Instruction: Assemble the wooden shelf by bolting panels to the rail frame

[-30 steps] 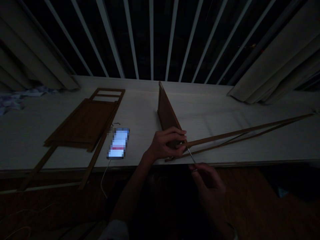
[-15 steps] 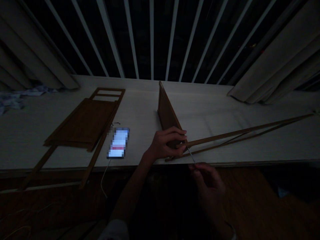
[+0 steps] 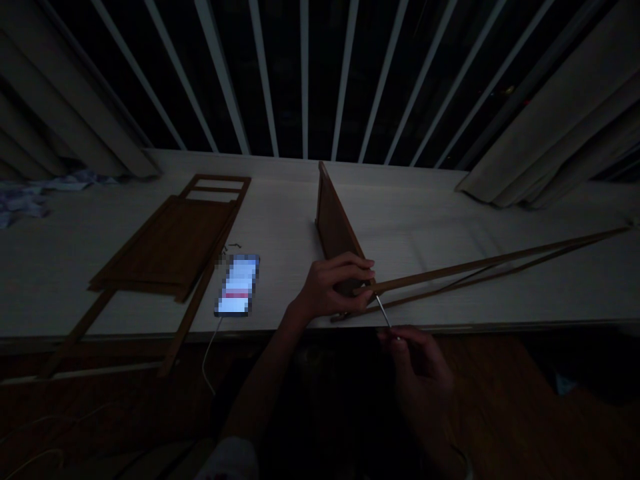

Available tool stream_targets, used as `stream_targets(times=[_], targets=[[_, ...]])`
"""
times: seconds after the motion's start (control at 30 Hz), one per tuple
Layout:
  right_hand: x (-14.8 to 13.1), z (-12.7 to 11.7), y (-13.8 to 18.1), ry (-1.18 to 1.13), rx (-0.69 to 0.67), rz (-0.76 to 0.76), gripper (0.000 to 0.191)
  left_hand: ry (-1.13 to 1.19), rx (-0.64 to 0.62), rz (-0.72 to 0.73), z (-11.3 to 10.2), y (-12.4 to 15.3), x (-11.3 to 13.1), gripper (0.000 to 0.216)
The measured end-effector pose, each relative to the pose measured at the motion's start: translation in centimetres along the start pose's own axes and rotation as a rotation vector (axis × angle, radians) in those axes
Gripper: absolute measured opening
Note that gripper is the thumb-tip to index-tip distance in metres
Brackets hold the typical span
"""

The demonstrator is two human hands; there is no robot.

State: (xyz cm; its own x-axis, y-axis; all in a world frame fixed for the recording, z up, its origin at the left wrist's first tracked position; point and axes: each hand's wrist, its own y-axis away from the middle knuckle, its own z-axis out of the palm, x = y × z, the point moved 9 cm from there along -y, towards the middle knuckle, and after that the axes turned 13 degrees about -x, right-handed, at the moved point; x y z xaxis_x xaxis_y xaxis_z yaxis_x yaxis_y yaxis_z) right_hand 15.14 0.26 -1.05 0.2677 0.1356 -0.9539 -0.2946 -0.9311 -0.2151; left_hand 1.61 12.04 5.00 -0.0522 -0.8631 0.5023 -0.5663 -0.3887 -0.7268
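My left hand (image 3: 335, 287) is closed round the near corner of a brown wooden panel (image 3: 336, 220) that stands on edge, where a long wooden frame (image 3: 465, 268) meets it. The frame's thin bars stretch away to the right. Between the fingers and thumb of my right hand (image 3: 420, 360) is a thin metal rod tool (image 3: 383, 311), perhaps a screwdriver or hex key; its handle end is hidden in the fingers. The tool's far tip touches the joint just below my left fingers. Dim light hides the fastener there.
On the white ledge (image 3: 280, 267) at left lies a second wooden frame with panels (image 3: 170, 247), its legs over the edge. Beside it is a lit phone (image 3: 237, 285) with a white cable (image 3: 205, 353). Small dark screw-like pieces (image 3: 233, 246) lie above the phone. Curtains (image 3: 555, 133) hang on both sides.
My right hand has shifted very slightly, its thumb and fingers turning a little on the tool, which now catches more light. My left hand and the wooden pieces have stayed in place.
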Motion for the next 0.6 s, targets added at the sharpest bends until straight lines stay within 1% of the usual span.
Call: stream_targets(times=[0.3,0.6], targets=[[-0.4,0.3,-0.3,-0.067,-0.001,-0.011,0.002,0.018,-0.002,0.002,0.1,0.2,-0.3,0.025],[-1.7,0.5,-0.5,-0.167,0.037,-0.076,0.012,0.017,-0.003,0.004,0.0,0.1,-0.1,0.026]])
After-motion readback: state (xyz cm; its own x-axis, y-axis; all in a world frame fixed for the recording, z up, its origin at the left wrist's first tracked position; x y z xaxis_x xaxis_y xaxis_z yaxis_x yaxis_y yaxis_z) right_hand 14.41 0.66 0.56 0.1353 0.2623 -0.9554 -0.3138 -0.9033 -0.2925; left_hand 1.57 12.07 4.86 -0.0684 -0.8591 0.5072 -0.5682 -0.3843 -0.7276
